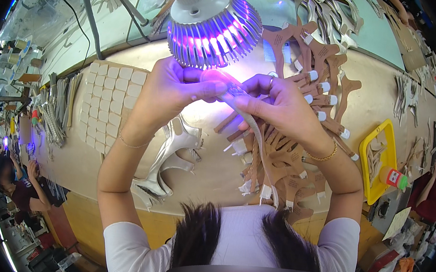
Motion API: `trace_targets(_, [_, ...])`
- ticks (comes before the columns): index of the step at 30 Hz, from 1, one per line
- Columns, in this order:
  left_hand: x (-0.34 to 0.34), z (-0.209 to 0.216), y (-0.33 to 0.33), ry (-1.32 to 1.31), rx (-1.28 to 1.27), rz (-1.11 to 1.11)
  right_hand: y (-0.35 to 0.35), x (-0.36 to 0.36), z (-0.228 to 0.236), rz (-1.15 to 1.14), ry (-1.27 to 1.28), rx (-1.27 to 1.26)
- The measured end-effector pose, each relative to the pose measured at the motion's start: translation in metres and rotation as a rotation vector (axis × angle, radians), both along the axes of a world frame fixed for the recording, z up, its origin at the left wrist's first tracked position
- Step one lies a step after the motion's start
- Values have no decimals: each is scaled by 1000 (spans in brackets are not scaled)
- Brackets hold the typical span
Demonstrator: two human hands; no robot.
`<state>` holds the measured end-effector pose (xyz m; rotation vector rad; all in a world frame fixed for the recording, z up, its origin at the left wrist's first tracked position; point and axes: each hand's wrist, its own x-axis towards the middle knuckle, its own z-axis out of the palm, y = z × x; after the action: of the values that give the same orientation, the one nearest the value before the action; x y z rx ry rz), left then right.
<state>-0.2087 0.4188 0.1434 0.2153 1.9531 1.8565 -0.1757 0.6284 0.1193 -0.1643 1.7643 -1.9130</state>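
Long, pale, flexible strap piece [253, 121]: handling apparently under way, unfinished.
The left hand [178, 86] and right hand [282, 103] are pinching it between fingers and thumbs at the white, finned, violet-glowing lamp [215, 30]; brown, matte, forked straps [324, 53] are lying heaped right, perhaps done, while glossy, silver, curved straps [182, 139] are lying near left, perhaps waiting.

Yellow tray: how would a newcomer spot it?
On the tan table, go right from the right hand, past the fanned brown pieces. There, a green-capped bottle overlaps the rectangular tray, whose bright yellow rim sets it apart from those pieces.
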Motion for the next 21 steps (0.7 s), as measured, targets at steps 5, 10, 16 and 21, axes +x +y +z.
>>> trace_targets(5, [3, -1, 0, -32, -5, -15, -2, 3, 2, 21, -33, -21])
trace_targets(10, [18, -4, 5, -53, 120, 79, -2, 11, 9, 12, -29, 1])
trace_targets(16, [41, 13, -2, -61, 37, 39, -7, 28, 16, 79, -39, 61])
trace_targets(21, [80, 39, -15, -110, 118, 50, 2, 54, 30, -15, 179, 28])
